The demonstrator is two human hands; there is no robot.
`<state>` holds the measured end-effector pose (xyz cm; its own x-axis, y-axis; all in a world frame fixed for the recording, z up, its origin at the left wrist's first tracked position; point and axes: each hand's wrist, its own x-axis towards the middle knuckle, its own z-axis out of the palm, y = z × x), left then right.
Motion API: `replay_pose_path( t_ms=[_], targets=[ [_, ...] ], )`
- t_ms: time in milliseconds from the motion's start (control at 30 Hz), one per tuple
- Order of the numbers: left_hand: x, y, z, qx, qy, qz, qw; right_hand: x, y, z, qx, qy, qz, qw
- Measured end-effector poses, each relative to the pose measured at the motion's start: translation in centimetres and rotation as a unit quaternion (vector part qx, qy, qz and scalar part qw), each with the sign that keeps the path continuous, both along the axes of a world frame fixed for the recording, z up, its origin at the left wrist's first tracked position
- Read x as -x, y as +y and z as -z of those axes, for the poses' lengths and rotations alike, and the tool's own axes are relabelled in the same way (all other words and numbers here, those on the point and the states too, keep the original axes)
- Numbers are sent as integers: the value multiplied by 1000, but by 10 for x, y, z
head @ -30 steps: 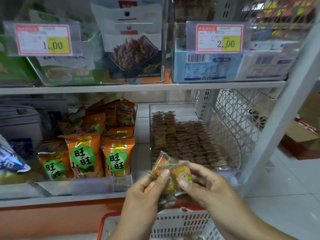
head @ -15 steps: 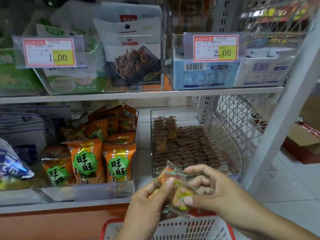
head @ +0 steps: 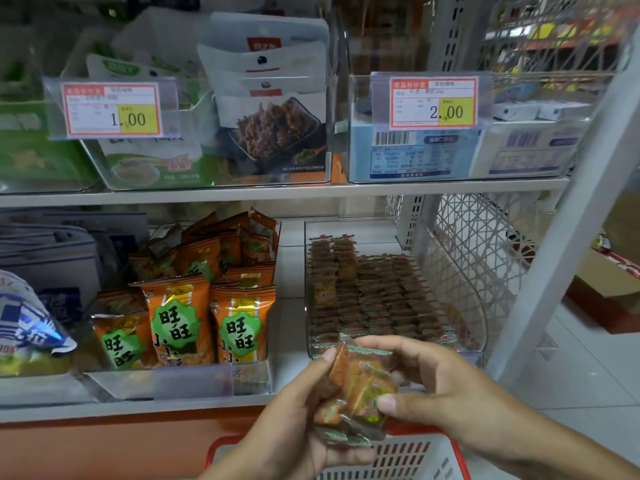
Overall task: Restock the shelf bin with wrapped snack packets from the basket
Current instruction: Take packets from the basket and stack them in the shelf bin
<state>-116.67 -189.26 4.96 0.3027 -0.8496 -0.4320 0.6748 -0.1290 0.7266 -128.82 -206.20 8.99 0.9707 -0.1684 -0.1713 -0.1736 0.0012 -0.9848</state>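
A small bundle of wrapped snack packets [head: 360, 393], orange and green under clear film, is held between two hands just in front of the lower shelf and above the basket [head: 408, 455], a white mesh one with a red rim at the bottom edge of the view. The left hand [head: 294, 420] cups the bundle from below and the side, fingers curled round its lower packets and thumb pressed to the upper left edge. The right hand [head: 436, 382] pinches the front packet, thumb on its green face and fingers bent over the top of the bundle.

Just behind the hands sits the shelf bin [head: 446, 271], a clear plastic tray with a rounded right wall, lined with flat rows of the same small packets [head: 370, 292] and touching nothing held. To its left, well apart across a strip of white shelf, a second clear tray holds upright orange snack bags [head: 207, 313] with green labels. On the shelf above, clear bins carry two price tags, one reading 1.00 [head: 110, 110] over green and white pouches, the other reading 2.00 [head: 433, 103] over pale blue boxes [head: 408, 157]. A white upright post [head: 568, 237] frames the shelving at right.
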Motion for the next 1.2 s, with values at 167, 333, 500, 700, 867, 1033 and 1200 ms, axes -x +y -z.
replay_pose_path(
  t_ms=[167, 333, 500, 700, 867, 1033, 1200],
  targets=[
    [-3, -2, 0, 16, -54, -67, 996, 2, -12, -10, -16, -14, -41, 999],
    [-4, -1, 0, -28, -172, -246, 954, 3, -17, -13, -101, -48, 1, 994],
    [0, 3, -6, -25, -199, -236, 951, -2, -9, -5, -110, -29, 11, 993],
    [1, 6, -12, -3, -172, -186, 967, -6, -10, 2, -94, -19, 39, 995],
    [-2, 9, -17, -26, -206, -168, 964, -4, -14, -3, -29, -17, 12, 999],
    [-3, 13, -24, -44, -255, -98, 961, 0, -9, -5, -45, 5, -62, 997],
    [-5, 16, -29, -2, -227, -100, 969, -8, 0, -1, -280, 31, 13, 959]
  ],
)
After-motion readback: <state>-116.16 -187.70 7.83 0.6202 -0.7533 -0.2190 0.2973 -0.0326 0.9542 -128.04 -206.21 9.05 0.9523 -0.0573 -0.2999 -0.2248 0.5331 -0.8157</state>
